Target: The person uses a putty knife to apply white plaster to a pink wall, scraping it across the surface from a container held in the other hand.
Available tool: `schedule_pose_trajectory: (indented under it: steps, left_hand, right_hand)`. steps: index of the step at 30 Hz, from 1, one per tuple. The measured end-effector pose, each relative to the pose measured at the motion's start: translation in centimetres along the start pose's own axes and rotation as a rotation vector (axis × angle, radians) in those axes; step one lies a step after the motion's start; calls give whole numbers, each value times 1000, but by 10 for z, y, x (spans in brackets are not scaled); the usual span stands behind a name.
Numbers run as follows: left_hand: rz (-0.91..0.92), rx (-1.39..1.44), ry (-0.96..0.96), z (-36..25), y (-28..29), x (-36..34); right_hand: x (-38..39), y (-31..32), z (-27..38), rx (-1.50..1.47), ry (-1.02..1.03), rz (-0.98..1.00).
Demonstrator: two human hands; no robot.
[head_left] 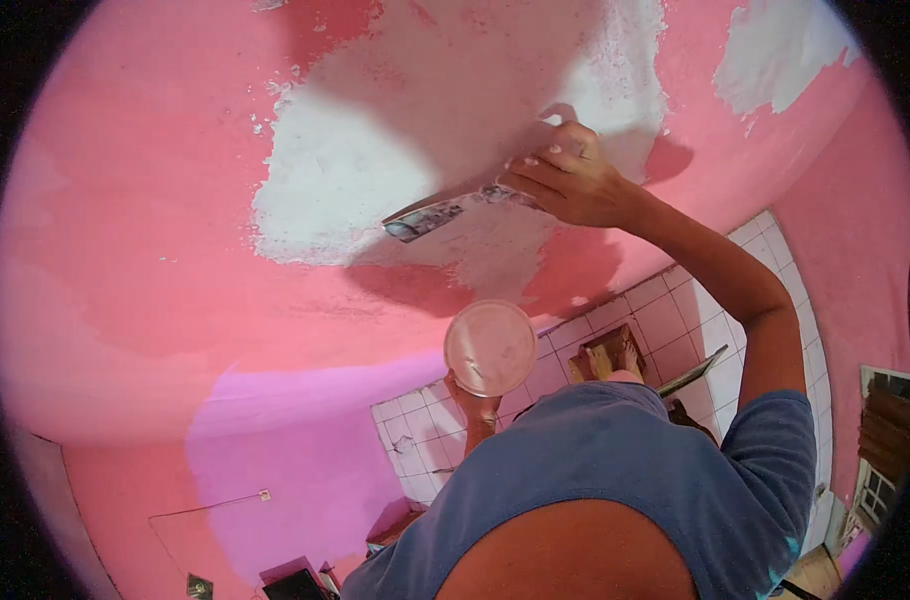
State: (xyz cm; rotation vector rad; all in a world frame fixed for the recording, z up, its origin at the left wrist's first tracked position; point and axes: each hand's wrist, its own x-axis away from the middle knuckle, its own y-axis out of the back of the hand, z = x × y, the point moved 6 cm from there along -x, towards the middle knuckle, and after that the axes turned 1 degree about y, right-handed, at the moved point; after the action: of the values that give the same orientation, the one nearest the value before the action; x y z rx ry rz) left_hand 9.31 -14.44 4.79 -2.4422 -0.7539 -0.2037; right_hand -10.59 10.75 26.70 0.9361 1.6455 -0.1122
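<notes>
At far left, pink wall (95,300), bending toward the rim of the view. Low on it, a thin cord (200,507) running up to a small pale socket (265,495). Just beside, a purple patch (295,430), wide and smooth-edged. Higher up, a white patch (325,170), ragged at the edges and partly in shadow. In front of its lower part, a broad flat blade (425,222), stained and shiny, slanting upward to the right; cannot tell whether touching the wall along its whole edge. Below, pale tiled floor (410,460). Near the middle, left grip (472,402) grasping a round pale dish (490,348) from its near side, dish well below the blade. Up and to the right, right grip (575,185) clasped on the blade's right end, fingers bent. Beneath, a brown box (615,340) on the floor, with a bare foot (630,358) in front of it. Toward the right, a blue shirt (615,450), then a second white patch (775,60) high up. At far right, a window (878,492).
</notes>
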Motion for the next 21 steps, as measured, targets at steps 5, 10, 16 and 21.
schedule_pose_trajectory:
  steps: [5, 10, 16, 21]
  left_hand:
    - [10, 324, 241, 32, 38, -13]
    - [32, -228, -48, 15, 28, -9]
    - [15, -142, 19, 28, 42, -22]
    - [147, -36, 107, 37, 39, -40]
  right_hand:
    - [3, 16, -24, -113, -32, -64]
    - [95, 57, -74, 229, -65, 249]
    - [116, 102, -69, 345, -185, 211]
    - [79, 38, -19, 265, -294, 165]
